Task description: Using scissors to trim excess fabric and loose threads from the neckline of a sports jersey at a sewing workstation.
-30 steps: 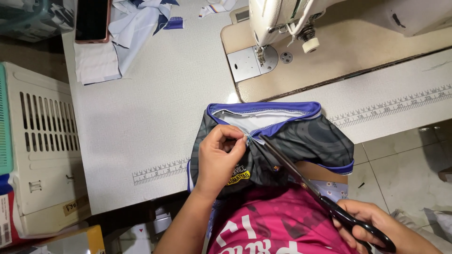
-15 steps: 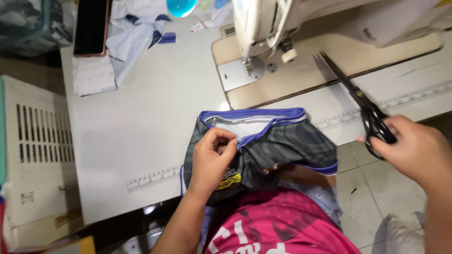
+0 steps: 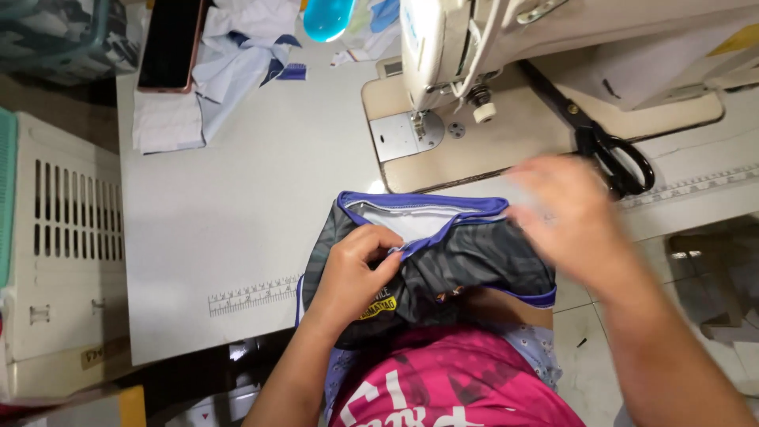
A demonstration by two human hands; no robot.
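Observation:
A dark grey patterned garment (image 3: 466, 261) with purple trim and a white lining lies at the near edge of the white table (image 3: 237, 213). My left hand (image 3: 356, 269) pinches its fabric by the purple edge. My right hand (image 3: 573, 217) is blurred and empty, fingers spread, just above the garment's right side. Black scissors (image 3: 601, 138) lie on the wooden bed of the white sewing machine (image 3: 451, 55), beyond my right hand.
A phone (image 3: 170, 43) rests on pale blue and white cloth pieces (image 3: 213, 71) at the table's far left. A white slatted crate (image 3: 55, 245) stands left of the table. A ruler strip (image 3: 253, 294) runs along the table's front edge.
My right hand has laid the scissors down on the machine bed and come back toward the garment. My left hand has kept its pinch on the fabric.

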